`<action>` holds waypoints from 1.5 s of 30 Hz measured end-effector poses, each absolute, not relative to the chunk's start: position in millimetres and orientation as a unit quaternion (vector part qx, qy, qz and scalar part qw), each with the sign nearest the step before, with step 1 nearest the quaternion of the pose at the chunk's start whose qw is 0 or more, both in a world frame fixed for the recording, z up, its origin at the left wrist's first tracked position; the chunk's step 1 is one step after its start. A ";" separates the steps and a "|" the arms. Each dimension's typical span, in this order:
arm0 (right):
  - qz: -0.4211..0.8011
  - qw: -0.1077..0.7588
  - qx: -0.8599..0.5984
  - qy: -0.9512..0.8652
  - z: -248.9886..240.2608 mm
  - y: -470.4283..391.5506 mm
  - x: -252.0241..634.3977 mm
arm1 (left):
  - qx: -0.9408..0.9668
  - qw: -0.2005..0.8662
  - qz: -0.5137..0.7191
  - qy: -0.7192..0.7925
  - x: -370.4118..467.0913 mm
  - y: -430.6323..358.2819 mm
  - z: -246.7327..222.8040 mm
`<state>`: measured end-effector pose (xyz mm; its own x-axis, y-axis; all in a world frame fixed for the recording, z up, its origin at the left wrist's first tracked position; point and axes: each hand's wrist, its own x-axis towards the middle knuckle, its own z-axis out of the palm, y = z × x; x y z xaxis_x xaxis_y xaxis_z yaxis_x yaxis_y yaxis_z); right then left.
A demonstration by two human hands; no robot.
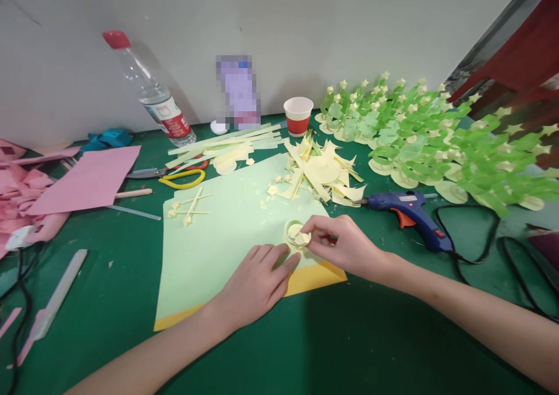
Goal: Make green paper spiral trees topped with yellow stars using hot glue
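A small ring of pale green-yellow paper [292, 230] stands on the light green paper sheets [209, 267]. My right hand [343, 240] is closed in a pinch at the ring's right side, on a small pale yellow paper piece [302, 239]; its exact shape is partly hidden by the fingers. To the left, my left hand [262, 278] rests palm down on the sheets. Its fingers are apart, with the fingertips close by the foot of the ring, and nothing shows in its grasp. Thin paper stems with small stars [188, 211] lie farther left on the sheets.
Yellow paper scraps [323, 168] pile behind the ring. A blue glue gun [414, 211] with a black cord lies right, before many paper plants [410, 133]. Scissors [183, 178], a bottle [168, 112], a paper cup [298, 118] and pink paper [87, 179] stand or lie around.
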<state>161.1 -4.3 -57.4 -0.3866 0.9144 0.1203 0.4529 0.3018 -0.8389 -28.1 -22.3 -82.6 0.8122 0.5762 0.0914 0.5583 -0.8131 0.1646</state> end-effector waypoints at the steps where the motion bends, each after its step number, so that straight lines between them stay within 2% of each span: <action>1: 0.370 0.309 -0.458 -0.747 -57.5 -4.6 160.9 | 0.950 0.065 0.069 0.298 -28.3 -22.3 -82.5; 13: 0.316 0.306 -0.478 -0.760 -60.4 -4.0 164.2 | 0.948 0.073 0.066 0.304 -27.9 -22.3 -82.0; 45: 0.343 0.318 -0.457 -0.756 -59.1 -5.5 162.7 | 0.948 0.069 0.069 0.303 -27.4 -23.0 -82.3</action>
